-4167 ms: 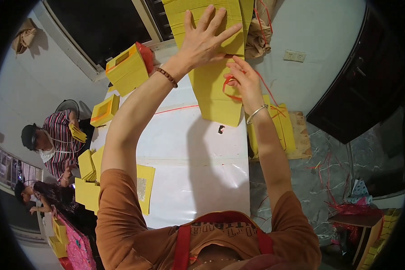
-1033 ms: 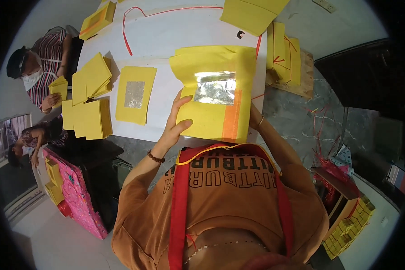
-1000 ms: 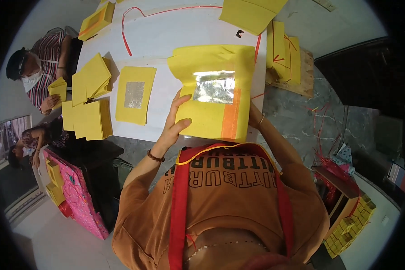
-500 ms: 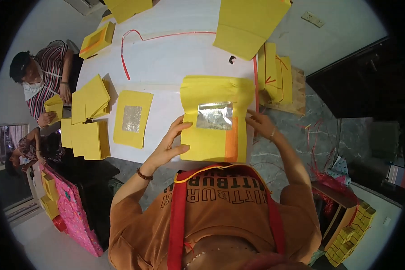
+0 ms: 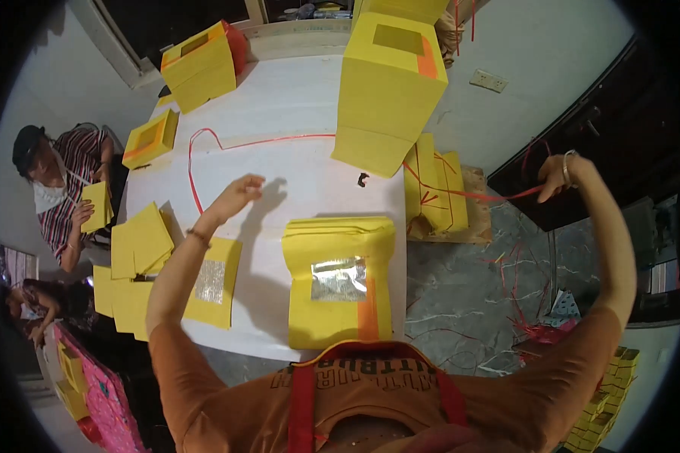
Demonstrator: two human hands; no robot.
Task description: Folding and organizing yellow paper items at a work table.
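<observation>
My right hand (image 5: 557, 180) is stretched out to the right, its fingers closed on a red plastic strap (image 5: 499, 198). The strap runs back toward a tall yellow stack (image 5: 385, 98). On the stack's other side, a red strap (image 5: 279, 140) lies across the table; whether both are one piece is hidden. Over the table's left part hangs my left hand (image 5: 236, 198), fingers apart and holding nothing, near that strap's bent left end. In front of my chest lies a bundle of yellow folded paper pieces (image 5: 302, 317) with a silver patch and an orange stripe.
Yellow piles (image 5: 140, 241) and a flat yellow piece with a silver patch (image 5: 230, 291) lie left on the white table (image 5: 272, 332). A small black object (image 5: 363, 180) is near the tall stack. A person in stripes (image 5: 68, 162) holds yellow pieces. Tied yellow bundles (image 5: 446, 189) stand right.
Both hands have let go of the yellow bundle. My left hand has moved up and left over the table; my right hand has swung out right and taken hold of the red strap.
</observation>
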